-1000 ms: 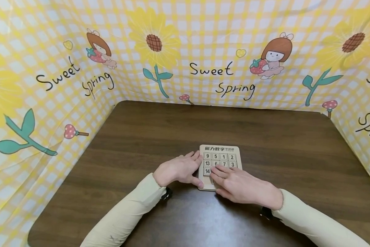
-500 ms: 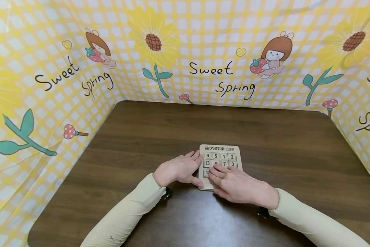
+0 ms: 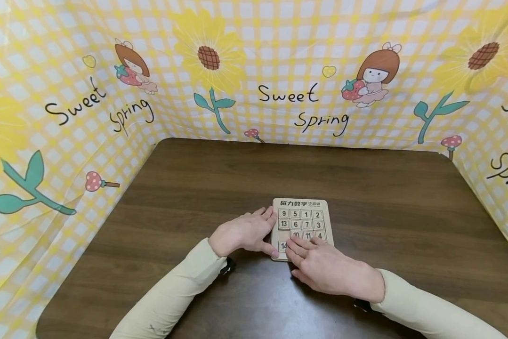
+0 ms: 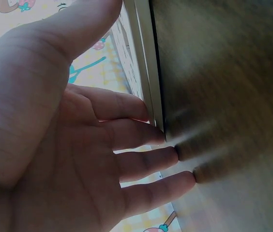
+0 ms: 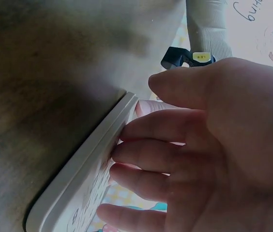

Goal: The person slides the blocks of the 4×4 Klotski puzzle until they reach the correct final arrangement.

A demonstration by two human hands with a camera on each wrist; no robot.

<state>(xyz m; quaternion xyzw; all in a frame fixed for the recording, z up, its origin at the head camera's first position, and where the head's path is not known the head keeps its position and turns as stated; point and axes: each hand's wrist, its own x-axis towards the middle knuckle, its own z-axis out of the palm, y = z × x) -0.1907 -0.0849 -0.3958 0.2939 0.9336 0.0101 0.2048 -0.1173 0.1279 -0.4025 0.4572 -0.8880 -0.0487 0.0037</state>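
A wooden sliding number puzzle (image 3: 326, 226) lies flat on the table, its numbered tiles set in rows. My left hand (image 3: 251, 230) steadies its left side, straight fingers along the edge and thumb at the near left corner. In the left wrist view the fingertips reach down to the tabletop beside the board's side (image 4: 144, 63). The fingers of my right hand (image 3: 321, 263) rest over the near rows, fingertips beside tile 14 (image 3: 282, 246) in the bottom row. A gap shows above that tile, left of tile 10 (image 3: 296, 234). My right hand hides the rest of the bottom row.
The dark wood table (image 3: 220, 174) extends around the puzzle on all sides. A yellow checked cloth (image 3: 279, 56) with printed flowers and figures walls off the back and both sides. A black wrist device (image 5: 175, 57) with a yellow label shows on the left wrist.
Tile 14 has slid down from the third row to the bottom row, leaving a gap under 13. My right hand has moved slightly nearer, uncovering tiles 10, 11 and 4. The left hand stays put.
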